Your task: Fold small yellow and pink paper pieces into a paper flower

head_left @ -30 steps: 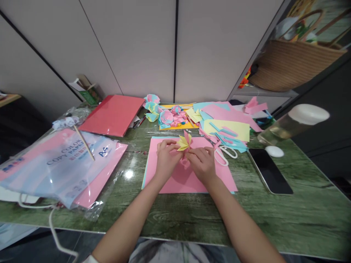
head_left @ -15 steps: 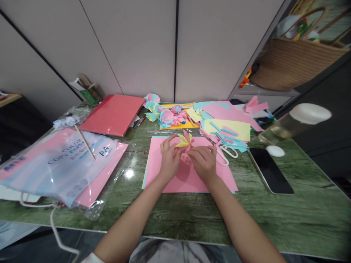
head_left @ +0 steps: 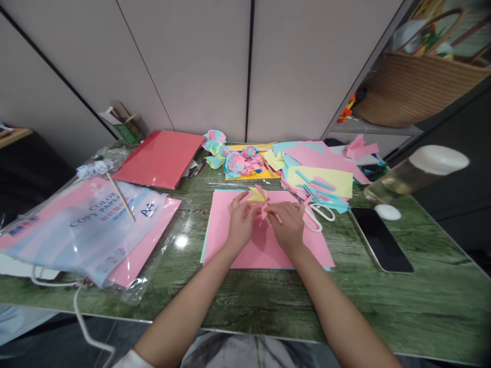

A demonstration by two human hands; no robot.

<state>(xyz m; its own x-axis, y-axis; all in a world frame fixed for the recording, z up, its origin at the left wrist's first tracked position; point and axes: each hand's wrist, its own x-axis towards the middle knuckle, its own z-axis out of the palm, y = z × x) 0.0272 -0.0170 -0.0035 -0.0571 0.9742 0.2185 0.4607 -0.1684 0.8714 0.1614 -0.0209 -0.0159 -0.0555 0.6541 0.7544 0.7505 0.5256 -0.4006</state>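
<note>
Between my two hands is a small paper flower (head_left: 259,195) with yellow and pink petals, raised over a stack of coloured paper (head_left: 222,250) whose top sheet is pink. My left hand (head_left: 241,221) pinches the flower from the left, its fingers curled. From the right, my right hand (head_left: 286,224) has thumb and fingertips closed on the pink petals. The fingers partly hide the flower's lower side. White-handled scissors (head_left: 315,220) lie just right of my right hand, at the edge of the stack.
Finished-looking paper flowers (head_left: 233,162) and paper scraps (head_left: 322,179) lie along the back. A red folder (head_left: 161,158) and a plastic pack of colour paper (head_left: 92,225) are at left. On the right are a phone (head_left: 381,239), a white oval object (head_left: 388,212) and a bottle (head_left: 391,179).
The flower has turned a little in my fingers, with its yellow petals now more to the upper left. Both hands keep hold of it. The whole view has shifted slightly.
</note>
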